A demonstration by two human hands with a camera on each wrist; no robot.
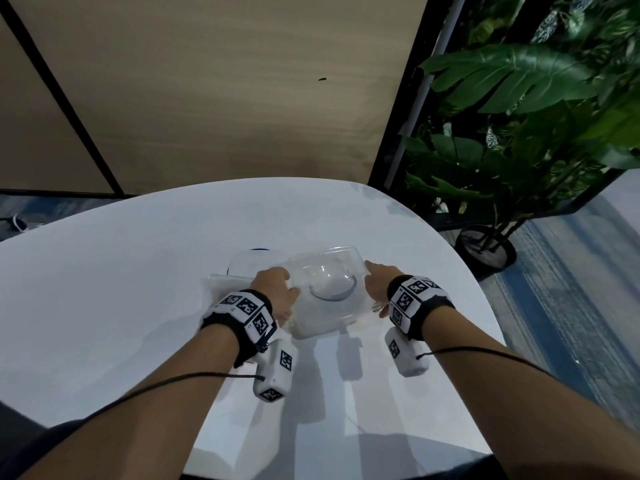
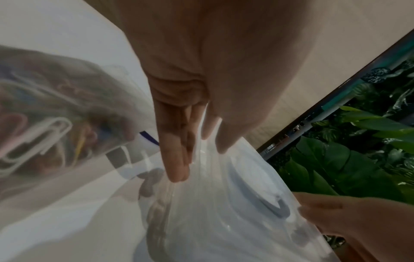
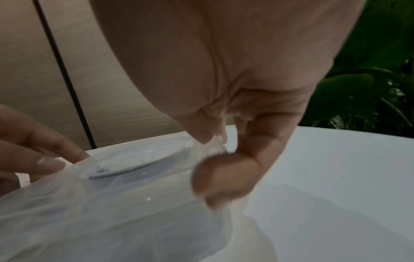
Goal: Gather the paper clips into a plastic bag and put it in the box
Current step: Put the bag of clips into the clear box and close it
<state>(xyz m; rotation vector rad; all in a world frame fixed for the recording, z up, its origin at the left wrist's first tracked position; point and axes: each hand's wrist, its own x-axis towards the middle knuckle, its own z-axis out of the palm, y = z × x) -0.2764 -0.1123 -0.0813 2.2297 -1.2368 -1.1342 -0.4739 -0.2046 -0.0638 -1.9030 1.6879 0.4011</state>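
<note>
A clear plastic box with a round grey ring on it is held over the white table. My left hand pinches its left edge between thumb and fingers. At the opposite edge my right hand pinches it between thumb and fingers. A clear plastic bag lies on the table just left of the box, partly under my left hand. Several coloured paper clips show through the bag in the left wrist view. I cannot tell whether the held piece is the box body or its lid.
Another rounded clear piece with a dark blue edge lies behind the bag. A wood-panelled wall rises past the table's far edge. A large leafy plant in a dark pot stands on the floor at the right.
</note>
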